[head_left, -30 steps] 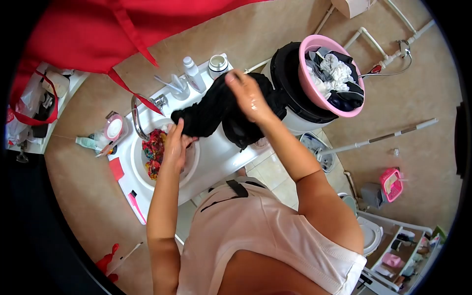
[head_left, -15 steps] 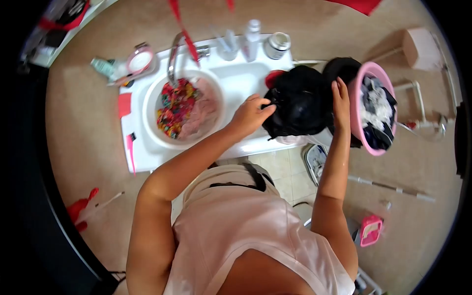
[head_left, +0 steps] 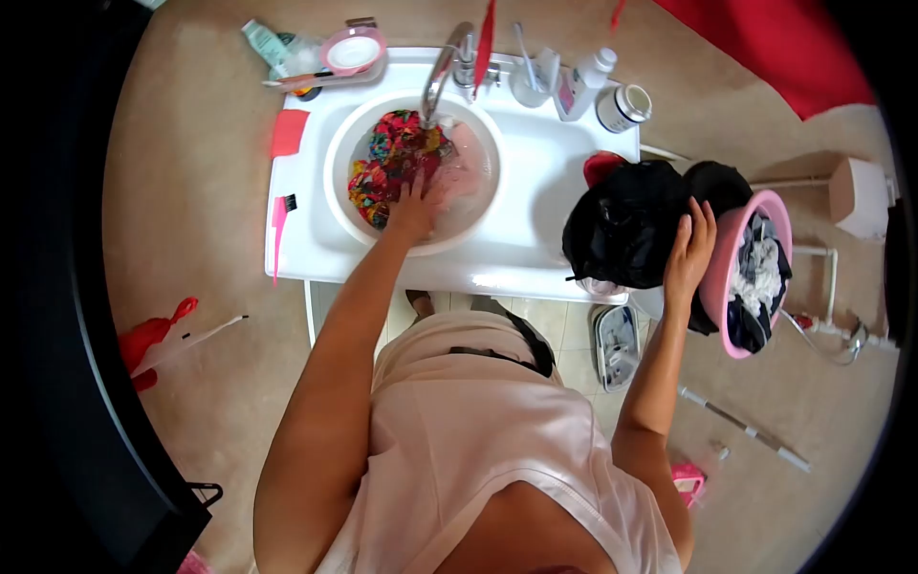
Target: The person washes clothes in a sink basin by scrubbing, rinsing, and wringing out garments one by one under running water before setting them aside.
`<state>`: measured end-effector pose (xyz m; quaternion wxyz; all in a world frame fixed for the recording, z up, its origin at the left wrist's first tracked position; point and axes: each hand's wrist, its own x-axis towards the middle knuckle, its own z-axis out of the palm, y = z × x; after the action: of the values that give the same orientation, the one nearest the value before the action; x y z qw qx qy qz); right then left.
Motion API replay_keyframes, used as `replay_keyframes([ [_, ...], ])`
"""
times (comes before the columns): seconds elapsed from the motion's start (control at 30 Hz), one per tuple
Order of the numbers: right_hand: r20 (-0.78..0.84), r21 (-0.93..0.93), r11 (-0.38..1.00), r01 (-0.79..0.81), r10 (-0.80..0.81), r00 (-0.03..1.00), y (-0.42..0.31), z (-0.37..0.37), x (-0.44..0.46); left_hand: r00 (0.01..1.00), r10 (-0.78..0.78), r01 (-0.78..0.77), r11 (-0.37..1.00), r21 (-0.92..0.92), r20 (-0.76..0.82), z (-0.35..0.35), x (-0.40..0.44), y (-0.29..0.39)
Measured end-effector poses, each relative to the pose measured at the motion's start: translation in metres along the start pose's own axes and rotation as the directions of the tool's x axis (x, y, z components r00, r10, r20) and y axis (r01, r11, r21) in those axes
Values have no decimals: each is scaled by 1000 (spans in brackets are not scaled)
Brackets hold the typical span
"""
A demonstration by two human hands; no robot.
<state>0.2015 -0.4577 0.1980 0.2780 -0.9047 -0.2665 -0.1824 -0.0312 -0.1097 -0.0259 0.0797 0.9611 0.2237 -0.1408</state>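
Observation:
My left hand reaches into a white basin of water under the tap. Its fingers are stretched out, tips in the water against a multicoloured patterned cloth. A pale pink cloth floats beside it. At the counter's right end, my right hand lies with extended fingers along the side of a black fabric bundle; its exact kind is not clear. Something red shows behind the bundle.
A pink tub of clothes stands right of my right hand. Along the back of the white counter are a toothbrush cup, a white bottle and a jar. A pink-handled brush lies at the left edge.
My left hand has left the black bundle and moved left into the basin. My right hand stays at the bundle's right side. The camera view has shifted.

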Motion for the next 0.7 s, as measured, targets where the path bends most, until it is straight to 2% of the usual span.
replay_keyframes([
  [0.03, -19, 44, 999, -19, 19, 1000, -21, -2, 1, 999, 15, -14, 999, -42, 33, -2, 0, -5],
  [0.1, 15, 311, 949, 51, -59, 998, -45, 7, -5, 993, 59, -47, 991, -129, 98, -6, 4, -9],
  [0.13, 121, 484, 872, -67, 9, 993, -74, 10, -11, 994, -82, 100, 932, -348, 68, -3, 9, -11],
  [0.17, 273, 662, 719, -212, 33, 961, -89, 22, -20, 972, -223, 223, 806, -548, 69, 0, 19, -14],
  [0.2, 379, 800, 494, -340, 21, 925, -101, 43, -31, 929, -356, 315, 624, -716, 99, 1, 26, -17],
  [0.27, 635, 725, 312, -614, 42, 771, -125, 80, -48, 877, -458, 298, 274, -915, 148, -17, 32, -19],
  [0.3, 739, 639, 288, -713, 26, 673, -139, 94, -50, 848, -496, 260, 80, -962, 188, -30, 31, -16],
  [0.33, 823, 557, 161, -815, 27, 568, -146, 117, -56, 939, -341, 85, 98, -992, 46, -48, 22, -11],
  [0.4, 930, 366, -27, -930, 34, 365, -153, 162, -62, 939, -344, 76, 249, -966, -14, -98, 3, 15],
  [0.43, 956, 269, -68, -961, 139, 257, -160, 183, -62, 937, -345, 72, 322, -944, -46, -119, -5, 27],
  [0.5, 944, 74, -181, -981, 330, 11, -168, 227, -63, 896, -365, -84, 420, -904, -253, -138, -23, 48],
  [0.53, 991, 115, -226, -967, -33, 126, -150, 268, -74, 863, -366, -151, 469, -870, -347, -145, -35, 59],
  [0.57, 962, 98, -293, -951, -215, 165, -148, 286, -75, 851, -358, -183, 484, -856, -384, -159, -46, 69],
  [0.63, 897, 9, -389, -921, -403, 179, -163, 288, -77, 824, -331, -251, 514, -820, -460, -180, -63, 85],
  [0.7, 887, -21, -407, -913, -429, 171, -176, 282, -78, 775, -285, -319, 596, -737, -565, -174, -63, 93],
])
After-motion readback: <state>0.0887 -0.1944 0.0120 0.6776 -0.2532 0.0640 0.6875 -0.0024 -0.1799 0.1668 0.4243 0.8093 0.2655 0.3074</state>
